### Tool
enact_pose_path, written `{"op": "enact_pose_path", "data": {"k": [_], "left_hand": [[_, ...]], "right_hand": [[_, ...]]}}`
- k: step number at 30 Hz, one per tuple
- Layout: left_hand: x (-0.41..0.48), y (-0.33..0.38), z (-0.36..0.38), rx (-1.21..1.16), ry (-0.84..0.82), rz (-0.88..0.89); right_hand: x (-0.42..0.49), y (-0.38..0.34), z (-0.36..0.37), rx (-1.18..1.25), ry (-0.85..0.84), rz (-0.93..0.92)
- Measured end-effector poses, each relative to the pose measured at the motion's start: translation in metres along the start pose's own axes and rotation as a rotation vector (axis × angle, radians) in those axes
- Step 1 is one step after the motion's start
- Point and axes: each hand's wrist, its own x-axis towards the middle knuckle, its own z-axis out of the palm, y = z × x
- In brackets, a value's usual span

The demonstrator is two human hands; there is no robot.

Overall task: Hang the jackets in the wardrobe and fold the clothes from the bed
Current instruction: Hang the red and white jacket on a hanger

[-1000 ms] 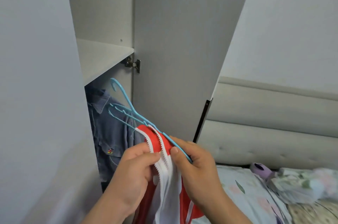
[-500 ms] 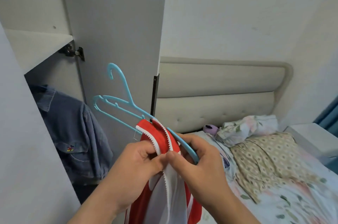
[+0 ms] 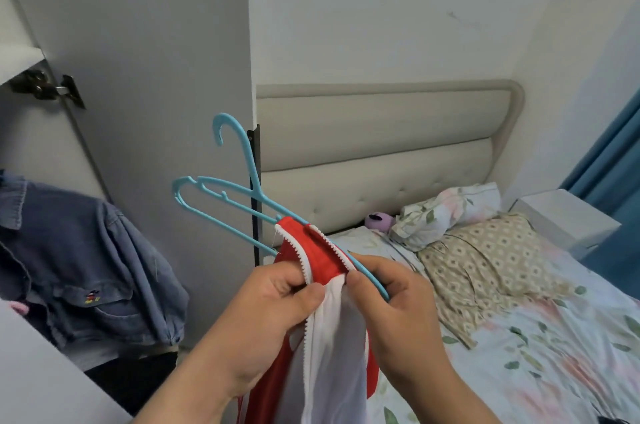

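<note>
Now I am putting the red jacket (image 3: 318,250) on the blue hanger (image 3: 248,160), up by the wardrobe door (image 3: 156,77). My left hand (image 3: 273,316) pinches its zip edge; my right hand (image 3: 398,312) grips the hanger end. Next, I think, pull cloth over the bare side.

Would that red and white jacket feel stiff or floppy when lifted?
Probably floppy: the jacket hangs limp below the left hand and right hand. Likely light and thin; the slim blue hanger looks unbent.
</note>
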Motion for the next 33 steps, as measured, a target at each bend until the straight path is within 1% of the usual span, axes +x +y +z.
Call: {"op": "enact_pose_path", "data": {"k": [3, 5, 9, 14, 19, 21, 24, 27, 31, 33], "left_hand": [[0.028, 0.0, 0.004, -0.009, 0.028, -0.034], [0.047, 0.003, 0.008, -0.032, 0.026, -0.059], [0.091, 0.01, 0.026, -0.125, -0.08, -0.108], [0.14, 0.016, 0.063, -0.305, -0.318, -0.172], [0.174, 0.005, 0.111, -0.41, -0.653, -0.272], [0.185, -0.005, 0.13, -0.425, -0.759, -0.333], [0.196, -0.022, 0.156, -0.413, -0.886, -0.417], [0.202, -0.038, 0.175, -0.377, -0.956, -0.491], [0.224, -0.057, 0.184, -0.277, -0.944, -0.534], [0.242, -0.066, 0.184, -0.233, -0.906, -0.493]], "right_hand": [[0.02, 0.009, -0.007, -0.041, 0.045, 0.001], [0.033, 0.015, -0.012, -0.021, 0.087, 0.001], [0.064, 0.022, -0.034, 0.096, 0.18, 0.021], [0.085, 0.021, -0.078, 0.108, 0.277, -0.015], [0.074, 0.024, -0.132, 0.054, 0.393, -0.011], [0.063, 0.028, -0.147, 0.047, 0.48, 0.011], [0.043, 0.031, -0.16, 0.01, 0.669, 0.042], [0.027, 0.031, -0.161, -0.044, 0.825, 0.06], [0.014, 0.036, -0.162, -0.124, 1.003, 0.102], [0.007, 0.039, -0.167, -0.13, 1.099, 0.11]]}}
